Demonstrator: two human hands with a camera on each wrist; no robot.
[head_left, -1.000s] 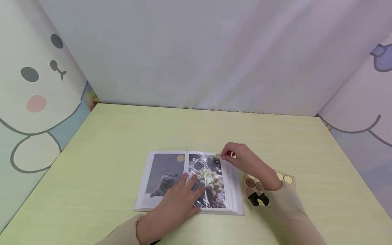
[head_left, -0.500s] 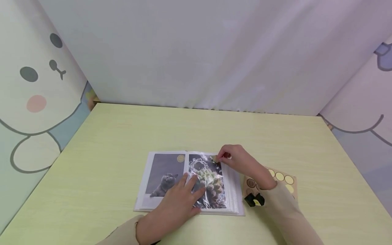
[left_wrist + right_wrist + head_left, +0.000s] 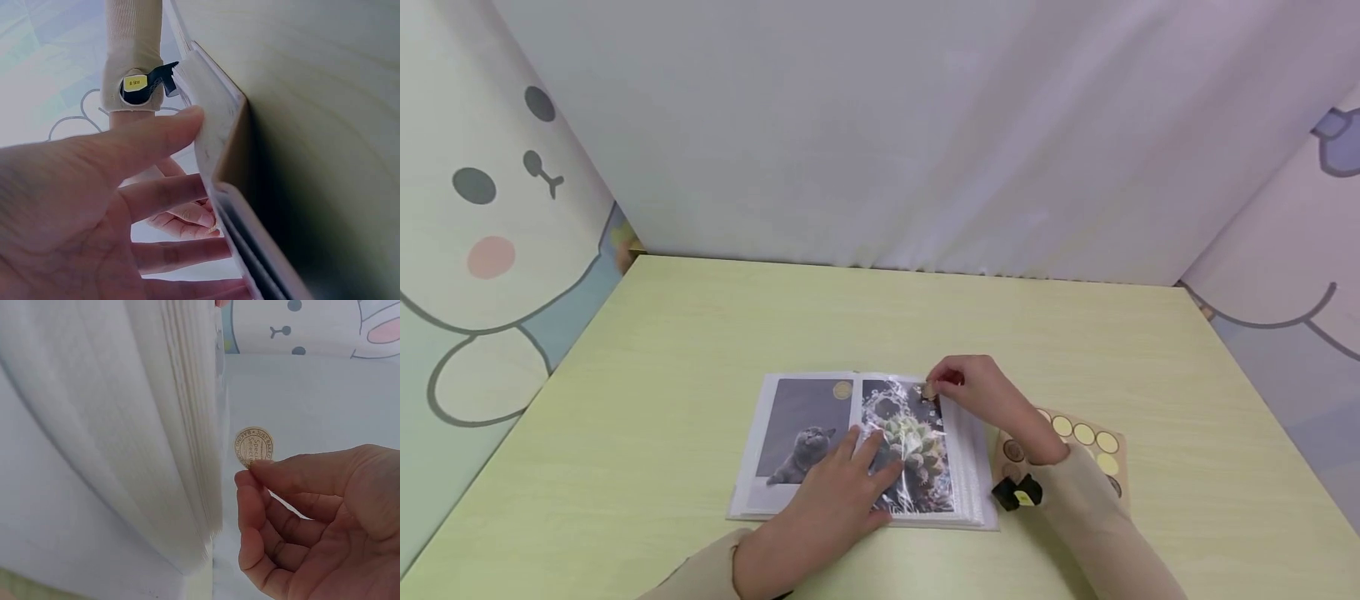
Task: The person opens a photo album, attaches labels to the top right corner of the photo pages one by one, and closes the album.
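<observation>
Here the right hand (image 3: 981, 396) pinches a round sticker (image 3: 254, 446) over the album's (image 3: 861, 446) top right corner; it should come down flat and slowly, while the left hand (image 3: 831, 500), fingers straight, presses the page.

Sticker (image 3: 254, 446): small, round, tan, printed text; pinched at its lower edge, held over the album's (image 3: 790, 500) right-page top corner. Album: open flat on table, cat photo left, succulent photo right.
</observation>
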